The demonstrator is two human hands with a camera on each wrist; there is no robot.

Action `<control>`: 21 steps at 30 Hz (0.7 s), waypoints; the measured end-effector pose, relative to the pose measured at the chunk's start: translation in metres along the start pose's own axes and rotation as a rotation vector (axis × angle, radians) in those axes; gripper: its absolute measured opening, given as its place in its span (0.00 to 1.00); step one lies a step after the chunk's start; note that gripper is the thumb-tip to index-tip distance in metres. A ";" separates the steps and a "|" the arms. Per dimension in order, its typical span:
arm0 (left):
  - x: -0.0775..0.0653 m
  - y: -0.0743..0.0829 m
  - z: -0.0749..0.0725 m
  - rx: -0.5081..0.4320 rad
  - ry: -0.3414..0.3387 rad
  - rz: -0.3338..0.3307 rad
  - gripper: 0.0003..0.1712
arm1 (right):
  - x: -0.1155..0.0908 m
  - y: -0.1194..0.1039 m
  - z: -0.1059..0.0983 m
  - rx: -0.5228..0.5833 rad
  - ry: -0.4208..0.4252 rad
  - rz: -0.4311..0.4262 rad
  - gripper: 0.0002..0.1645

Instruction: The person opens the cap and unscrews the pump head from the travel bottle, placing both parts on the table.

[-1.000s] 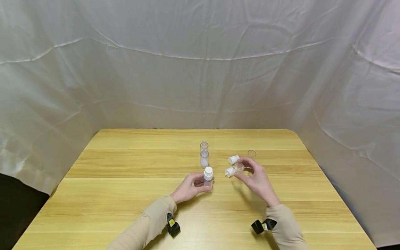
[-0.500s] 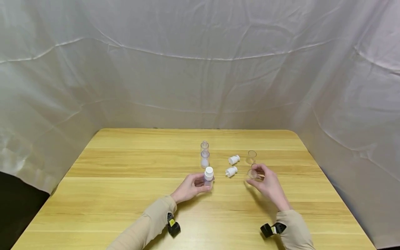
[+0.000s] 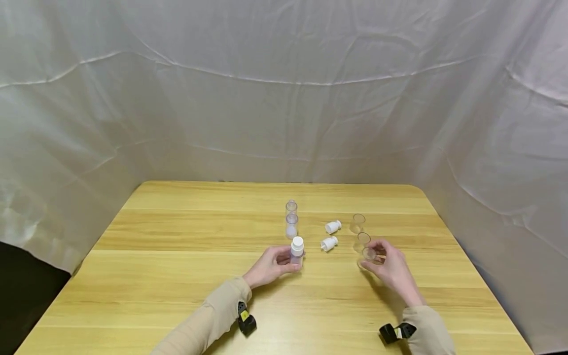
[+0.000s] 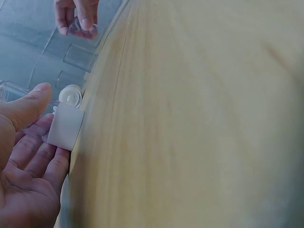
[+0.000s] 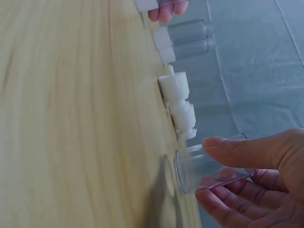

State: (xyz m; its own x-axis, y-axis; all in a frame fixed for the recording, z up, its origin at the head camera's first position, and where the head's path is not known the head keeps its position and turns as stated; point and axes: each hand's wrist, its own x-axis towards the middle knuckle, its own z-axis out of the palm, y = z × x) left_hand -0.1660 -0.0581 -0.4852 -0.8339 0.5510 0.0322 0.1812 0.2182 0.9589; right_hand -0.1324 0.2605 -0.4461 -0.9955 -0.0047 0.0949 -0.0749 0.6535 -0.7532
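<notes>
My left hand [image 3: 271, 266] grips a small bottle [image 3: 297, 252] with a clear body and a white end, which faces up in the head view. Between thumb and fingers, my right hand [image 3: 392, 267] pinches a clear cylindrical cap [image 5: 216, 164]. The held cap is very near the tabletop; whether it touches cannot be told. Beyond it two more clear caps [image 3: 364, 238] [image 3: 358, 223] stand in a row. Left of these lie two white pump heads [image 3: 329, 243] [image 3: 333, 227] on their sides.
Two clear bottles [image 3: 291, 226] [image 3: 291, 207] with white lower parts stand in line beyond my left hand. Everything is on a wooden table [image 3: 177, 236]. A grey cloth [image 3: 266, 113] hangs around its back and sides.
Carrying the clear cap, my right hand has moved right and nearer to me, away from the pump heads. A second standing cap has come into plain sight. My left hand keeps its place.
</notes>
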 end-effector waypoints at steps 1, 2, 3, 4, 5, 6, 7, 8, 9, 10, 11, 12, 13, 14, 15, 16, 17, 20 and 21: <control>0.000 0.000 0.000 -0.002 0.000 -0.002 0.27 | 0.000 0.002 0.000 -0.010 0.002 -0.002 0.27; 0.000 0.000 0.000 -0.005 0.000 -0.002 0.27 | 0.000 0.003 0.000 -0.018 0.004 -0.004 0.27; 0.000 0.001 0.000 -0.006 0.000 -0.001 0.27 | 0.000 0.004 0.000 -0.027 0.006 -0.007 0.27; 0.000 0.001 0.000 -0.004 0.000 0.000 0.27 | 0.000 0.006 0.000 -0.035 0.006 -0.010 0.26; 0.000 0.001 0.000 -0.005 0.000 0.001 0.27 | 0.000 0.006 0.000 -0.042 0.005 -0.010 0.26; 0.000 0.001 0.000 -0.006 0.000 0.002 0.27 | 0.000 0.007 0.000 -0.045 0.002 -0.009 0.26; 0.000 0.001 0.000 -0.007 0.000 0.003 0.27 | 0.000 0.008 0.000 -0.048 0.000 -0.008 0.26; 0.000 0.001 -0.001 -0.007 -0.001 0.004 0.28 | 0.000 0.008 0.000 -0.049 -0.004 -0.005 0.26; -0.001 0.001 -0.001 -0.006 -0.001 0.005 0.28 | 0.000 0.008 0.000 -0.051 -0.007 -0.002 0.26; -0.001 0.001 -0.001 -0.005 -0.001 0.005 0.28 | 0.000 0.008 0.000 -0.052 -0.011 0.003 0.26; -0.001 0.001 -0.001 -0.008 -0.002 0.005 0.28 | 0.000 0.008 0.000 -0.054 -0.014 0.008 0.27; -0.001 0.001 -0.001 -0.007 -0.002 0.006 0.28 | 0.000 0.008 0.000 -0.056 -0.017 0.012 0.27; -0.001 0.001 -0.001 -0.007 -0.003 0.006 0.28 | -0.001 0.008 0.000 -0.060 -0.020 0.017 0.28; -0.001 0.001 -0.001 -0.007 -0.003 0.007 0.28 | -0.001 0.008 0.000 -0.061 -0.023 0.017 0.28; -0.001 0.002 -0.001 -0.007 -0.004 0.008 0.28 | -0.001 0.008 0.000 -0.067 -0.021 0.019 0.29; -0.001 0.002 -0.001 -0.009 -0.004 0.008 0.28 | -0.001 0.007 0.000 -0.067 -0.019 0.017 0.30; -0.001 0.001 -0.001 -0.010 -0.005 0.009 0.28 | -0.002 0.007 0.000 -0.070 -0.009 0.007 0.32; -0.001 0.001 -0.001 -0.007 -0.006 0.011 0.28 | -0.002 0.003 0.003 -0.080 0.089 -0.084 0.36; -0.001 0.001 -0.001 -0.004 -0.006 0.012 0.28 | -0.002 0.001 0.004 -0.077 0.143 -0.136 0.36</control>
State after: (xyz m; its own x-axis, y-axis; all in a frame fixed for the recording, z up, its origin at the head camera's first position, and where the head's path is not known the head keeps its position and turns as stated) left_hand -0.1660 -0.0591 -0.4840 -0.8284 0.5586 0.0423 0.1891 0.2079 0.9597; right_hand -0.1308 0.2577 -0.4497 -0.9576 0.0074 0.2881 -0.1976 0.7105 -0.6754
